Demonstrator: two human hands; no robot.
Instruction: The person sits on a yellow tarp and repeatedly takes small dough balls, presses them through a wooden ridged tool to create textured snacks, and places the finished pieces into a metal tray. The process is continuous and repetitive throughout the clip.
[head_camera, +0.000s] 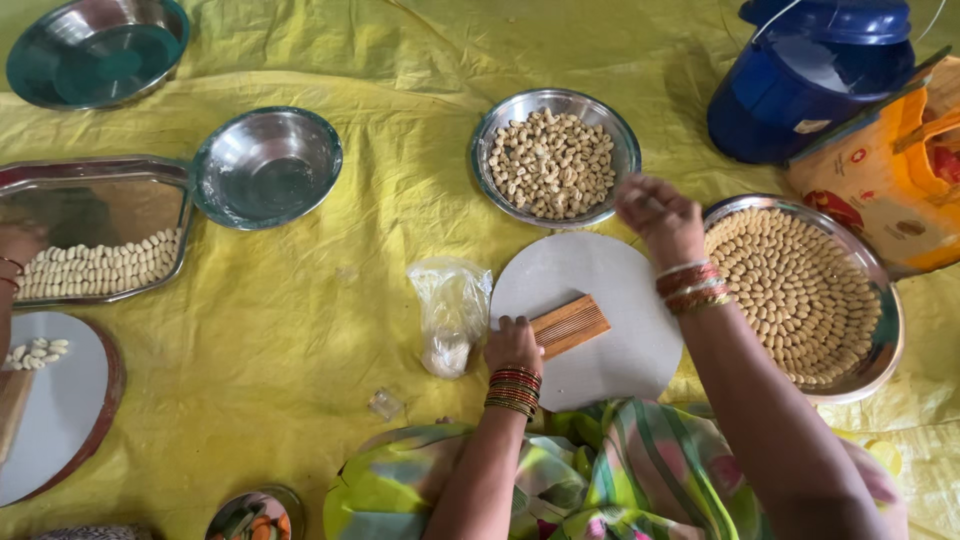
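Lap in striped green and pink cloth (610, 470) at bottom edge, nearest the camera. Then left to right: far left a round white board (50, 400) with a few pale pieces, another person's wrist at the edge above it. Rectangular steel tray (95, 200) holds rows of pale shaped pieces. Empty steel bowl (267, 165) just right of the tray, another steel bowl (95, 48) top left. All sit on a yellow sheet (300, 330) on the floor.

Centre: crumpled clear plastic bag (450, 312) just left of a round white disc (600, 310). Left hand (513, 345) rests on the disc's left edge, fingers curled down on the end of a ridged wooden block (568, 325) that lies on the disc. Steel bowl of small pale dough bits (553, 160) sits beyond the disc.

Right hand (660, 215) is raised between that bowl and the disc, fingers bunched together; blurred, cannot tell if it pinches anything. Right: round steel plate (890, 340) filled with shaped pieces in rings. Blue lidded bucket (800, 80) top right, orange bag (900, 170) beside it.
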